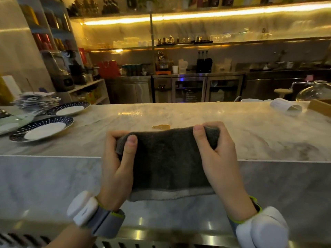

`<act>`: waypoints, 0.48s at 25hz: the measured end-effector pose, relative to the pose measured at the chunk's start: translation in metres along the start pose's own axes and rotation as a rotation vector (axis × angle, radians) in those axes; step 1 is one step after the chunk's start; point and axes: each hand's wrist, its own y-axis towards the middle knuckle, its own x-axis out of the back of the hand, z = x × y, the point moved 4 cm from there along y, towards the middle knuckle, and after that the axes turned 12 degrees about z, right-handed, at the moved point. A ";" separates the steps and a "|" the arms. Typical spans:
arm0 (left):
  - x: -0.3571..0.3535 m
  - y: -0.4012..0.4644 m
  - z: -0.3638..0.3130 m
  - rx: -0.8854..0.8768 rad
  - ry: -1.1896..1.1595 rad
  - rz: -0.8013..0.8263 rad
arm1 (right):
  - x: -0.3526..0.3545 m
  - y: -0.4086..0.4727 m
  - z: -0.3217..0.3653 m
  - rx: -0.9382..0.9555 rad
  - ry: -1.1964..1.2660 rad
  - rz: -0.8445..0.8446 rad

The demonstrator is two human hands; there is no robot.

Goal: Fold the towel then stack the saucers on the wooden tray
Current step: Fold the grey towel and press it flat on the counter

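A dark grey towel hangs doubled over in front of the marble counter's edge, held up by both hands. My left hand grips its upper left corner, thumb on the near side. My right hand grips the upper right corner the same way. Two saucers with dark striped rims and white centres lie on the counter at the left: a near saucer and a far saucer. A wooden tray shows only its corner at the far right edge.
The marble counter carries a small amber spill just behind the towel. A rolled white paper lies at the right, a glass vessel behind it. Pale green plates and crumpled foil crowd the far left.
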 end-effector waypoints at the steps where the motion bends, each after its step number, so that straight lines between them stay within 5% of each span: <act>1: 0.004 0.000 0.004 -0.005 0.006 -0.003 | -0.004 -0.001 -0.001 -0.003 0.002 0.004; 6: 0.011 0.017 0.007 -0.022 0.101 0.046 | -0.009 0.012 -0.005 -0.054 -0.008 0.081; 12: 0.009 0.074 0.024 0.316 0.163 0.285 | 0.004 0.072 -0.014 -0.285 -0.171 0.298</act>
